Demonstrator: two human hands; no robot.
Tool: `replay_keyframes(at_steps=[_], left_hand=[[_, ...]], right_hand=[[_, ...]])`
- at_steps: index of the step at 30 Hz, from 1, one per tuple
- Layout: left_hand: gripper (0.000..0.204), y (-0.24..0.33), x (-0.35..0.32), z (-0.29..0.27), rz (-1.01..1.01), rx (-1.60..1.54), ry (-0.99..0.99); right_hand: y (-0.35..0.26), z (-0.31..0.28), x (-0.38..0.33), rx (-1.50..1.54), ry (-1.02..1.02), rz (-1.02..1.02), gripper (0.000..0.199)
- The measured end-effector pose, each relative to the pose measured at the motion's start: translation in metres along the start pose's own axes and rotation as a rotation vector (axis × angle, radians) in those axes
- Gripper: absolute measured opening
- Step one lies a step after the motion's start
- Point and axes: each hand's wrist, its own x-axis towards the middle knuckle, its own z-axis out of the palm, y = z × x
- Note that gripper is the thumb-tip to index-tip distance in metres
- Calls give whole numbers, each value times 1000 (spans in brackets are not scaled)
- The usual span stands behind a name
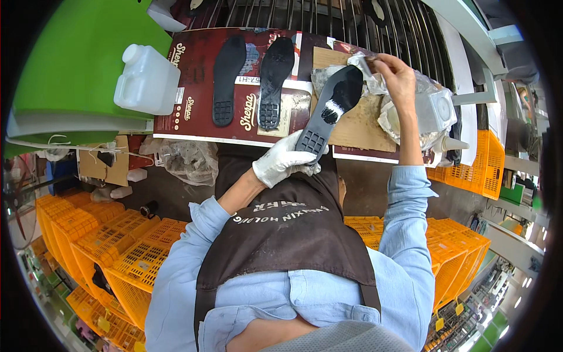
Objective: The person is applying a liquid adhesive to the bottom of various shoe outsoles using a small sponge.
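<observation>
Closest to the lens hangs a dark brown apron (pixel 287 234) over a light blue shirt (pixel 404 246), both sleeves reaching up toward the bench. Past that, the left hand (pixel 284 161), in a white fabric glove, grips the heel end of a black rubber shoe sole (pixel 331 108); the gloved fingers are curled shut around that end, with the waffle-patterned heel showing just above the knuckles. This sole slants up and to the right from the glove, tread side up, a white smear across its middle. Up at its toe end, the bare right hand (pixel 396 76) has its fingertips pinched together on a crumpled whitish cloth (pixel 360 61), which touches the sole's tip. Under the sole sits a sheet of brown cardboard (pixel 360 126) on the dark red printed board (pixel 196 64). Two more black soles (pixel 227 79) lie flat on that board, side by side, left of the held one. Further left stands a white plastic jug (pixel 146 79), and orange plastic crates (pixel 123 246) are stacked below.
</observation>
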Motion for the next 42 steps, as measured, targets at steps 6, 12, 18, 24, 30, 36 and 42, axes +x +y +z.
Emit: replay_keyframes(at_steps=[6,12,18,24,30,36,42], left_hand=[[57,1,-4,-2,12,-18,9],[58,3,-7,-3,35,-5,-18],[59,3,-7,0,57,-27,3],[59,3,-9,2,53,-53,7],[58,5,-9,2,60,-60,-15],[56,5,-11,6,77,-78,25],[53,6,-12,5,77,-87,7]], right_hand=[[2,4,16,-227,133,-40,27],[-12,6,18,-22,-215,-263,22],[-27,11,23,224,-428,-124,23],[-49,18,20,-34,-245,-189,20],[-63,22,6,41,-639,-317,23],[-72,25,-6,294,-667,-211,23],[-88,30,-18,123,-389,-228,22]])
